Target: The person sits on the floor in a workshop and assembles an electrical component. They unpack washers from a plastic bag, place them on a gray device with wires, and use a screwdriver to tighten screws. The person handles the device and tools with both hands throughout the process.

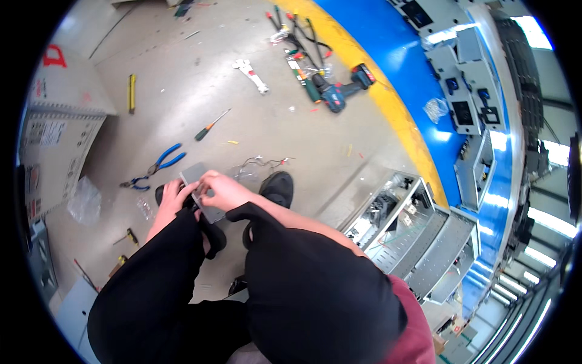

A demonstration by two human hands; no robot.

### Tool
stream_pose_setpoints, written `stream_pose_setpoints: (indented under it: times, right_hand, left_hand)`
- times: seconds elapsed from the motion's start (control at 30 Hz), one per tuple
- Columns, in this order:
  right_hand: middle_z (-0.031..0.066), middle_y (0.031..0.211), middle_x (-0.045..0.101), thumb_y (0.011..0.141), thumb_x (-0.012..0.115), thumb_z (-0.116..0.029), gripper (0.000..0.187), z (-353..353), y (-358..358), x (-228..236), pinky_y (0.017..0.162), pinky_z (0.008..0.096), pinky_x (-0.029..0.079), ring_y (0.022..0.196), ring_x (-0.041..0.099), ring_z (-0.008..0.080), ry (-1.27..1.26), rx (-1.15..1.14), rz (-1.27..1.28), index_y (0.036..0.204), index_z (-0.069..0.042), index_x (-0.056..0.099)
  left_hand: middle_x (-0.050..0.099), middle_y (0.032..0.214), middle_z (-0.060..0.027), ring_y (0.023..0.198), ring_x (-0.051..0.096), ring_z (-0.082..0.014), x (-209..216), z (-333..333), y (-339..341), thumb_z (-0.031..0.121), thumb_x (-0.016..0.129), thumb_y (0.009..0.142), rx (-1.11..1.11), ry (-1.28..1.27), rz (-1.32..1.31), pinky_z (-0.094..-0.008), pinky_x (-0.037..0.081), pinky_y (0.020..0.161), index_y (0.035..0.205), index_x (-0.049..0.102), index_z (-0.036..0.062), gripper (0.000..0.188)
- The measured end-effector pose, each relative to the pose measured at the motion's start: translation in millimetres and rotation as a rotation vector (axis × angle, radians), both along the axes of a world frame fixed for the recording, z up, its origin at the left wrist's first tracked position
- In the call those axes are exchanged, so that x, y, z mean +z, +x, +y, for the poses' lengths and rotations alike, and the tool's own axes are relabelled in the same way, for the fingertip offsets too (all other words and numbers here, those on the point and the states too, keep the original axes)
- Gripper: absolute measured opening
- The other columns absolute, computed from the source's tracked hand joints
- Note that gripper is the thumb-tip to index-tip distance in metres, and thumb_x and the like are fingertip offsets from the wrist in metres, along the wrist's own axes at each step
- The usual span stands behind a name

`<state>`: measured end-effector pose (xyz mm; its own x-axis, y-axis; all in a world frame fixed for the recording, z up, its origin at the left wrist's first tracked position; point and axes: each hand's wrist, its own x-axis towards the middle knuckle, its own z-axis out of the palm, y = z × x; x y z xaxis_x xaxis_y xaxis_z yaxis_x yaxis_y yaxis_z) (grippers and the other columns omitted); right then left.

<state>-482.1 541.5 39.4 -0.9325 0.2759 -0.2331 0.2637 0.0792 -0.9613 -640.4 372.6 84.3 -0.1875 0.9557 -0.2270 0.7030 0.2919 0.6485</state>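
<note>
Between my knees, just above my shoes, I hold a flat grey metal piece (194,172); its exact kind cannot be made out. My left hand (171,205) grips its left side with the fingers curled over the edge. From the right, my right hand (222,191) presses thumb and fingers together at the piece's middle, and anything small between them is hidden. Blue-handled pliers (167,159) lie on the floor just beyond my left hand, beside a smaller blue-handled cutter (136,184). Farther off lies a screwdriver (212,125) with a green and orange handle.
A cordless drill (339,94), several pliers (309,39) and an adjustable wrench (250,76) lie ahead. Thin wires (264,161) are near my right shoe (279,188). An open metal cabinet (418,236) stands right, a carton (60,139) left. A yellow cutter knife (131,94) lies beside the carton.
</note>
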Motion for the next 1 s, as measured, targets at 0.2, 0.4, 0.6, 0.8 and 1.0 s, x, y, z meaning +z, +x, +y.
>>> stream_pose_setpoints:
  times: [0.2,0.4,0.6,0.8,1.0]
  right_hand:
    - [0.0172,0.128,0.068,0.085,0.072,-0.013,0.016,10,-2,2,0.098,0.0398,0.054,0.113,0.067,0.0331,-0.043,0.08,-0.02,0.093,0.001,0.072]
    - [0.0197,0.126,0.068,0.085,0.072,-0.014,0.018,21,2,1,0.096,0.0396,0.054,0.112,0.067,0.0343,-0.054,0.107,0.013,0.093,0.002,0.07]
    - [0.0156,0.129,0.063,0.09,0.07,-0.014,0.023,18,-1,-2,0.093,0.0377,0.054,0.112,0.067,0.0292,-0.07,0.144,-0.069,0.105,0.003,0.068]
    - [0.0128,0.125,0.063,0.092,0.07,-0.009,0.02,17,-3,0,0.091,0.0338,0.055,0.105,0.067,0.0216,-0.203,0.137,-0.113,0.105,0.006,0.065]
    - [0.0096,0.114,0.066,0.092,0.069,-0.002,0.023,37,-11,18,0.095,0.0313,0.054,0.105,0.067,0.017,-0.348,0.309,-0.23,0.112,0.008,0.065]
  left_hand:
    - [0.044,0.154,-0.0228,0.14,0.041,-0.0428,-28,-28,-9,0.043,0.083,0.071,0.211,0.253,-0.136,-0.0545,0.032,0.118,0.154,0.047,0.0146,0.094]
    - [0.039,0.162,-0.0107,0.153,0.032,-0.0372,5,-12,-21,0.017,0.069,0.088,-0.231,0.173,0.394,-0.0565,0.03,0.123,0.152,0.053,0.0298,0.067]
    - [0.051,0.15,-0.0061,0.148,0.041,-0.0296,28,28,-46,0.011,0.07,0.082,-0.534,0.282,0.549,-0.0536,0.032,0.124,0.138,0.062,0.0249,0.058]
    - [0.065,0.103,-0.0048,0.113,0.06,-0.0269,32,54,-57,0.01,0.068,0.077,-0.675,0.322,0.262,-0.0443,0.046,0.103,0.108,0.067,0.0087,0.032]
    - [0.059,0.09,-0.003,0.093,0.06,-0.0231,30,43,-53,0.019,0.065,0.083,-0.604,0.327,0.085,-0.0372,0.044,0.083,0.101,0.066,0.0101,0.021]
